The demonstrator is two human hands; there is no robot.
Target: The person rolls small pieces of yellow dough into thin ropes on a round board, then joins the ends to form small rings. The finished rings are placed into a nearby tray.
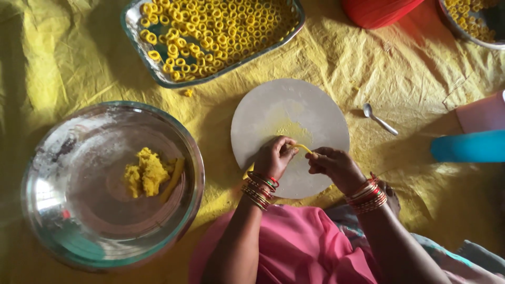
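Note:
My left hand (274, 156) and my right hand (334, 164) meet over a round pale board (273, 108) dusted with yellow flour. Between their fingertips they pinch a thin yellow strip of dough (303, 148), each hand holding one end. Both wrists carry several red and gold bangles. A lump of yellow dough (145, 172) lies in a large round steel bowl (63, 158) to the left of the board.
A steel tray (138, 39) full of several yellow dough rings sits at the top, with one loose ring (188, 93) beside it. A small spoon (380, 119) lies right of the board. A red object (376, 10), another tray (471, 23) and a teal object (468, 146) are at right. Yellow sheet covers the floor.

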